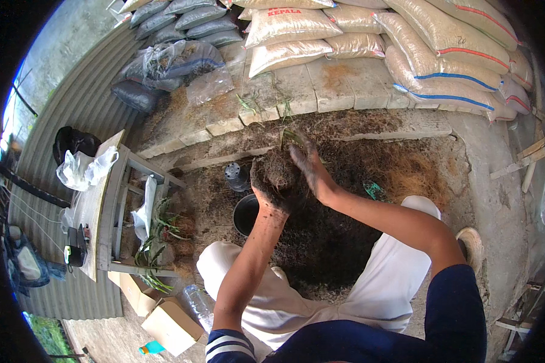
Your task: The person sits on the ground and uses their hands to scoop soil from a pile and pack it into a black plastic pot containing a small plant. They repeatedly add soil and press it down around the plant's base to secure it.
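A plant's root ball (279,169), matted with brown fibre and dark soil, rests in my soil-covered left hand (267,193). Green leaves (291,134) stick out at its far end. My right hand (309,167), also dirty, is held flat along the right side of the root ball with its fingers extended by the leaves; whether it touches is hard to tell. Just left of my left hand, a black plastic pot (236,176) stands upside down, its base holes showing. Nearer to me is a round black container (246,215), partly hidden by my left forearm.
Dark soil (331,245) covers the ground between my knees, with loose brown fibre (418,174) to the right. Stacked filled sacks (295,34) stand beyond a concrete block ledge (295,90). At left are a wooden table (102,199), several plants (161,227) and cardboard boxes (172,324).
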Motion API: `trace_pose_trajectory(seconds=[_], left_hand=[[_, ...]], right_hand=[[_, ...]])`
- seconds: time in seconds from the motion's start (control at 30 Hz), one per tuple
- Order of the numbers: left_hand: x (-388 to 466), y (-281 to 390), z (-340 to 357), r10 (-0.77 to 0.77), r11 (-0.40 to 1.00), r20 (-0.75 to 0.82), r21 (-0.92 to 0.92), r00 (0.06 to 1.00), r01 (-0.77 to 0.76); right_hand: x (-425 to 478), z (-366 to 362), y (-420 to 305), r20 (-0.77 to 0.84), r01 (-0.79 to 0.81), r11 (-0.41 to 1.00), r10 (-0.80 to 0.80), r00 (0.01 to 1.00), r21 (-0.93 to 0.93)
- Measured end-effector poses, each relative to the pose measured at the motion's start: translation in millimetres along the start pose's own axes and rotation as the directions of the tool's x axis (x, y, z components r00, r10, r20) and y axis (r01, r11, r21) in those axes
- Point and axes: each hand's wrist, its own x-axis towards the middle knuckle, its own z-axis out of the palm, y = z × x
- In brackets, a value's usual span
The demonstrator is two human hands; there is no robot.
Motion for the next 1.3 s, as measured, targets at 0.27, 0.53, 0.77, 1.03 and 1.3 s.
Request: trace_pose_trajectory(seconds=[0.27,0.53,0.77,1.03,1.3], left_hand=[[2,-20,-8,0.123,0.907,-0.09,0.414,0.988,-0.075],[13,-15,-11,0.08,0.981,-0.122,0.184,0.989,-0.056],[1,-12,-11,0.021,0.987,-0.009,0.161,1.0,-0.019],[-1,-29,-30,0.076,0.972,-0.056,0.228,0.996,-0.062],[2,-30,-52,0.032,0.998,0.112,0.053,0.993,-0.038]], right_hand=[[0,-11,-17,0.116,-0.56,0.628,0.604,0.789,0.54],[-5,-15,12,0.06,-0.25,0.967,0.253,0.966,-0.051],[-18,-12,-6,0.4,0.449,0.152,-0.269,0.876,-0.881],[-11,-13,-11,0.684,0.761,0.159,-0.351,0.639,-0.629],[-15,-23,11,0.699,0.796,0.155,-0.402,0.592,-0.585]])
